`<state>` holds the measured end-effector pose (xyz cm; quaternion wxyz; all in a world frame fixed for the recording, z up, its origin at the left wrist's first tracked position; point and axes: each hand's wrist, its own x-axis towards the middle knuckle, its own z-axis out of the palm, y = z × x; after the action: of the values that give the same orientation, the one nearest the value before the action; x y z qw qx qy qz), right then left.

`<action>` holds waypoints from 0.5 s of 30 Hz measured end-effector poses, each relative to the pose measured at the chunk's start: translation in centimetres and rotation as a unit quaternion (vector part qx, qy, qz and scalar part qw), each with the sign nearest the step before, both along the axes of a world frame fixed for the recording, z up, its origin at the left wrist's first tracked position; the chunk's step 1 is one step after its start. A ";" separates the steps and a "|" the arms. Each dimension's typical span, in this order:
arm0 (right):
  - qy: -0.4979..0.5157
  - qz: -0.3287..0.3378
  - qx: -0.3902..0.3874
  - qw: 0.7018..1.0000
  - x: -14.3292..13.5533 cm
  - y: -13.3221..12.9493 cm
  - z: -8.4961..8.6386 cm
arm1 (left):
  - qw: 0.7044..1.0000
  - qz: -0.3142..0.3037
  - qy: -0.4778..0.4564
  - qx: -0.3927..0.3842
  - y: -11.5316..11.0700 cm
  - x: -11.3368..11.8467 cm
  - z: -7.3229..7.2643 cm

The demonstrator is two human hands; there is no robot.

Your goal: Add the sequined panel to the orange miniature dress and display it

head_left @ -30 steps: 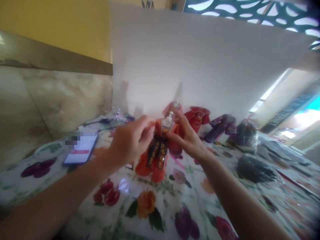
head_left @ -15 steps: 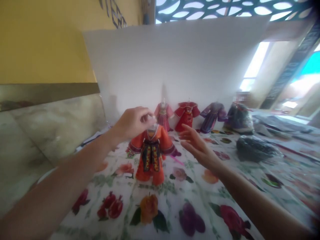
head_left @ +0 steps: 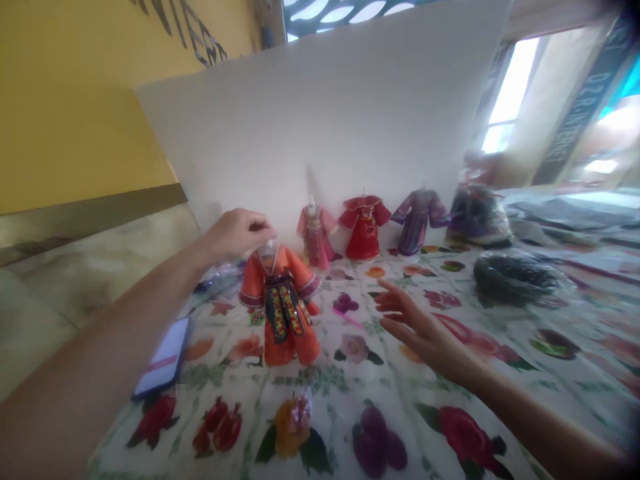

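My left hand [head_left: 239,231] is closed in a pinch at the neck of a small orange doll costume [head_left: 295,270], which it holds upright over the tablecloth. The costume has wide sleeves with beaded trim and a dark sash with red and yellow embroidered panels. A clear piece shows at its neck under my fingers; the exact grip is partly hidden. To the right, my right hand [head_left: 411,325] hovers above the cloth with fingers apart, holding nothing. Between the hands lies a thin pink stick [head_left: 347,317].
Against a white board [head_left: 320,113] stand a pink costume [head_left: 317,233], a red costume [head_left: 363,230] and a purple costume [head_left: 420,220]. Farther right are a plastic-wrapped bundle [head_left: 479,213] and a dark bag [head_left: 515,277]. A phone [head_left: 163,360] lies beside my left forearm on the fruit-and-flower tablecloth [head_left: 345,387].
The orange costume, held in my left hand, has shifted left and turned slightly. My right hand has moved away from it to the right. The view has tilted, and the phone now shows.
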<state>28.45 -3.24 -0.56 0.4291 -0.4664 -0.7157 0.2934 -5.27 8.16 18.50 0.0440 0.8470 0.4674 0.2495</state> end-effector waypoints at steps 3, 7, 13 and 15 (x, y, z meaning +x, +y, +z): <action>0.006 -0.001 -0.014 1.000 0.2 -0.4 -0.7 | 0.999 0.035 -0.009 0.032 1.9 0.0 1.1; 0.008 -0.008 -0.041 0.999 0.2 -1.1 -1.3 | 0.993 0.093 -0.006 0.067 5.1 0.3 2.6; -0.019 -0.014 -0.077 0.997 0.3 -2.3 -1.8 | 0.982 0.171 -0.006 0.077 9.9 1.5 3.7; -0.009 -0.026 -0.079 0.996 0.5 -2.2 -2.1 | 0.977 0.196 -0.012 0.080 11.5 1.6 3.7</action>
<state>28.93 -5.48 -2.68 0.3919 -0.5204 -0.6814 0.3336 -3.65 19.70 22.21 -0.0683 0.7370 0.6018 0.3000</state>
